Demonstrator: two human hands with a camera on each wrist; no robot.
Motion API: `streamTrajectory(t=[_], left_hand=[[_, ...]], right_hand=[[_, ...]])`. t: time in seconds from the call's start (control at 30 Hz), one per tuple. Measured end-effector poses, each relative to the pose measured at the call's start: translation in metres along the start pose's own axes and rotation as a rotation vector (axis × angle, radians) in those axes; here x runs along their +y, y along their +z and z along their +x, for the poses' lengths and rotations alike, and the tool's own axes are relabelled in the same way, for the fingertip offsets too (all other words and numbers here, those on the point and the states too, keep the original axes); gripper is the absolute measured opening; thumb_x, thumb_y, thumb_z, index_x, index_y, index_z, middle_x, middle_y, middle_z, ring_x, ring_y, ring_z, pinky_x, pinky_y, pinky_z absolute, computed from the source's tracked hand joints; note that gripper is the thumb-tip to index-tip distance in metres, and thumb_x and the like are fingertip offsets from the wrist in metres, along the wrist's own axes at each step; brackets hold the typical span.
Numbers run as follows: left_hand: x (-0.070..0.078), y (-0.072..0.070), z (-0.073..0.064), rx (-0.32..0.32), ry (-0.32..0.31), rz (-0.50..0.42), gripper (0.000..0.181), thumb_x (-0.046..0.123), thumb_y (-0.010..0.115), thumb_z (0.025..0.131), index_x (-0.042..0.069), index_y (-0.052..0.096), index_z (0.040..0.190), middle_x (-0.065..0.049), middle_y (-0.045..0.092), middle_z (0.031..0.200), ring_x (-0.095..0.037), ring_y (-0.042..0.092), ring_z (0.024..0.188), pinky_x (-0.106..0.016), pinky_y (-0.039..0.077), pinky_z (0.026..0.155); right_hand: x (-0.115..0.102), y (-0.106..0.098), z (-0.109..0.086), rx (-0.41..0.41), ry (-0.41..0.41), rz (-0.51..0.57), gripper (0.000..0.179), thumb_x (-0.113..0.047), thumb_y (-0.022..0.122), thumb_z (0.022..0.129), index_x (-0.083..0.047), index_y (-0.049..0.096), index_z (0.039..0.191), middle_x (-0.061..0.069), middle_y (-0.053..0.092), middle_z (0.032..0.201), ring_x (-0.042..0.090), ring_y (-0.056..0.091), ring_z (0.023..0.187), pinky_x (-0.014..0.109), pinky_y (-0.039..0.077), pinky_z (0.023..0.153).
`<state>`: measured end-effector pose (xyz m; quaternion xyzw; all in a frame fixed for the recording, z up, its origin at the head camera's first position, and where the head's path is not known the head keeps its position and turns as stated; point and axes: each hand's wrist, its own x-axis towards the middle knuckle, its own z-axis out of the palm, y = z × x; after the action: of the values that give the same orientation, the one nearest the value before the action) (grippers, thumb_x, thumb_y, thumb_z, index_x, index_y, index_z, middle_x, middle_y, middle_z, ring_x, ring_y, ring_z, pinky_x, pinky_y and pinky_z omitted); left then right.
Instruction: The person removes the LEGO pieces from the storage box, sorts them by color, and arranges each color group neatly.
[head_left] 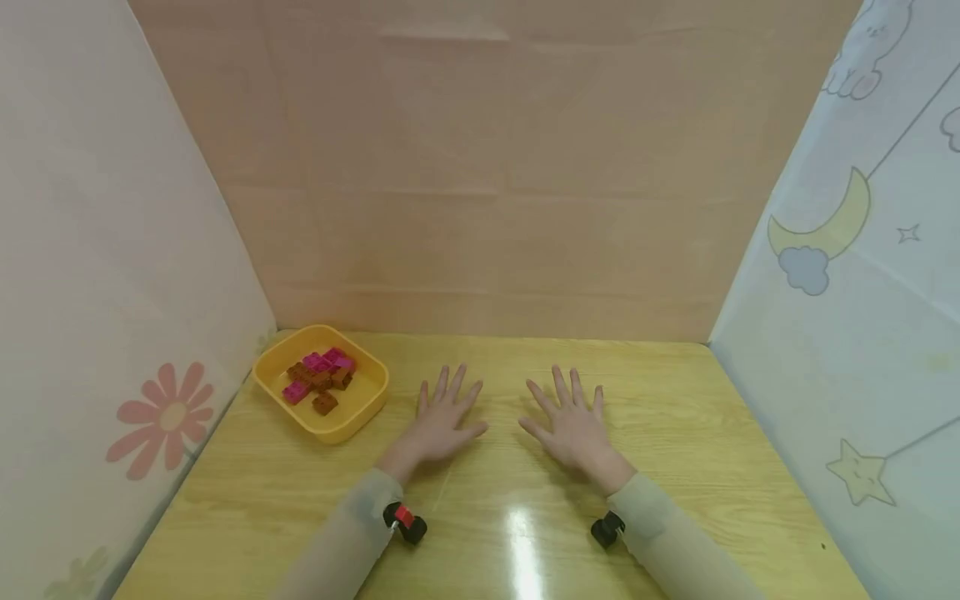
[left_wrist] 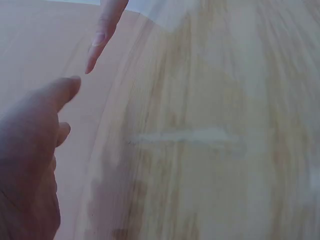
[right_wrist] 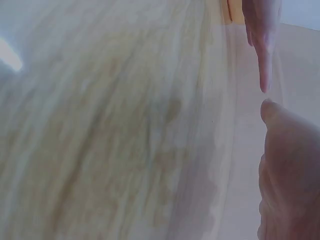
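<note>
Both hands are held palm down over the wooden table, fingers spread and straight, with nothing in them. My left hand (head_left: 442,423) is nearest the yellow plastic tub (head_left: 363,419), which stands to its left. Inside the tub lie several toy building bricks, some pink (head_left: 296,392) and some brown (head_left: 325,404). To the right, a gap apart, is my right hand (head_left: 576,432). In the left wrist view the left hand (left_wrist: 30,165) shows at the left edge; in the right wrist view the right hand (right_wrist: 290,170) shows at the right.
The wooden table (head_left: 675,400) meets a pinkish-brown back panel (head_left: 487,208). A pale left wall (head_left: 90,250) with flowers and a pale right wall (head_left: 885,333) with moon and star drawings close in the sides. Small black devices are strapped at both wrists.
</note>
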<state>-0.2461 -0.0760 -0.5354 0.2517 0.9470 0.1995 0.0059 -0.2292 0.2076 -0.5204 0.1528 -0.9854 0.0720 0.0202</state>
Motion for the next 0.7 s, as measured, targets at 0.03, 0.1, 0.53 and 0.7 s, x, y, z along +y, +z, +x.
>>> streamTrajectory(t=[0.03,0.1,0.53,0.7], left_hand=[[-0.002,-0.001,-0.001,0.009,0.016,-0.013,0.077,0.057,0.052,0.109,0.018,0.031,0.171,-0.017,-0.001,0.179,-0.048,-0.004,0.162,-0.08,0.003,0.123],[-0.005,-0.005,-0.002,0.024,0.045,-0.061,0.071,0.05,0.055,0.11,0.013,0.037,0.168,-0.02,0.005,0.178,-0.048,0.001,0.162,-0.079,0.006,0.124],[-0.039,-0.047,-0.044,0.091,0.141,-0.417,0.049,0.034,0.059,0.112,0.008,0.059,0.154,-0.014,0.051,0.162,-0.035,0.048,0.149,-0.056,0.036,0.124],[-0.059,-0.073,-0.06,0.218,0.122,-0.481,0.041,0.027,0.063,0.111,0.013,0.066,0.148,-0.007,0.062,0.152,-0.035,0.056,0.142,-0.061,0.044,0.117]], right_hand=[[0.001,0.0,0.001,0.0,-0.006,-0.001,0.079,-0.074,0.041,0.105,-0.032,0.029,0.171,0.019,0.005,0.178,0.05,-0.001,0.162,0.085,0.0,0.119],[0.003,0.0,0.003,-0.007,-0.016,0.003,0.079,-0.075,0.04,0.105,-0.032,0.029,0.171,0.02,0.005,0.178,0.05,0.0,0.162,0.084,0.004,0.12],[0.008,-0.01,0.006,-0.041,-0.101,0.11,0.076,-0.069,0.039,0.109,-0.019,0.045,0.165,0.024,0.027,0.173,0.049,0.022,0.159,0.075,0.032,0.119],[0.01,-0.015,0.007,-0.004,-0.112,0.12,0.066,-0.06,0.046,0.111,-0.012,0.059,0.155,0.026,0.04,0.166,0.05,0.033,0.154,0.069,0.037,0.12]])
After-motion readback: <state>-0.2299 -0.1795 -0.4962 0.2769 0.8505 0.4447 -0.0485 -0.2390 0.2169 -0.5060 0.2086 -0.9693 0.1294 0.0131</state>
